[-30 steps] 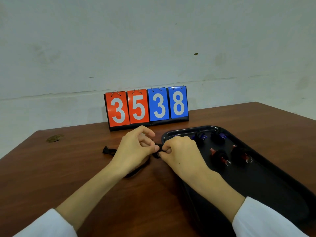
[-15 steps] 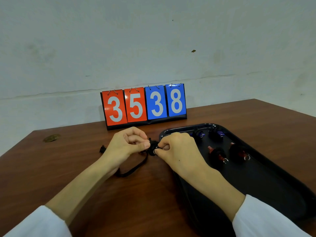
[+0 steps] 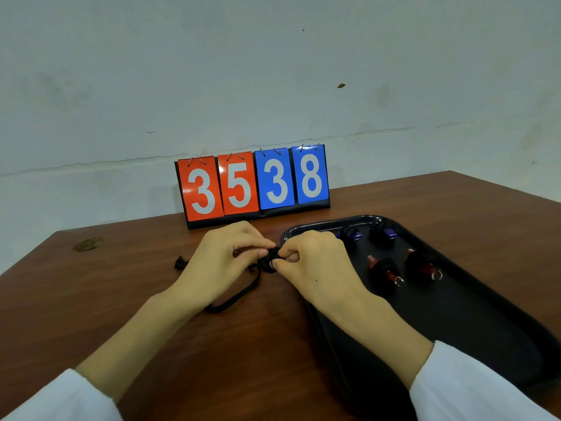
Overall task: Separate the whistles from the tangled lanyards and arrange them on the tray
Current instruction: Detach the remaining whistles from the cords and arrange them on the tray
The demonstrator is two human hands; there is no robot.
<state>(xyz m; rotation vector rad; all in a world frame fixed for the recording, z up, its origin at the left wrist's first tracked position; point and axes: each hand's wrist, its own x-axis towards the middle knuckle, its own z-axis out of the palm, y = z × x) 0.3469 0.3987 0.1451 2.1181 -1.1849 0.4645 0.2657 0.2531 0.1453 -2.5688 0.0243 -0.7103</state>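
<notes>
Both hands meet over the counter [image 3: 145, 305], just left of the tray's near-left corner. The left hand [image 3: 221, 262] has its fingers curled in, and its grip is pressed together, thumb and forefinger pinching the left side of a small black bundle [image 3: 268, 260]. The right hand [image 3: 315, 264] closes on the same bundle from the other side, its fingertips [image 3: 277, 264] tight against it and the other fingers folded under. Whether the bundle is a knot of cord or a wrapped whistle cannot be told. From it a black lanyard [image 3: 239, 294] drops to the counter and loops back under the left wrist. A black clip end [image 3: 179, 264] lies on the wood just left of that hand. The black tray [image 3: 491, 335] sits to the right, partly under the right forearm. At its far end rest two blue whistles [image 3: 385, 233] side by side. Nearer, two red whistles [image 3: 383, 270] also lie side by side, with small metal rings at their near ends. All four are apart from each other. White sleeves [image 3: 473, 387] cover both forearms at the bottom edge. The counter is dark reddish-brown wood with a dull round mark [image 3: 88, 244] near its far-left corner. At its back edge stands a flip scoreboard [image 3: 252, 183] showing 3 and 5 on red cards, then 3 and 8 on blue. Behind it rises a pale, stained wall [image 3: 273, 71] with a crack running across it.
</notes>
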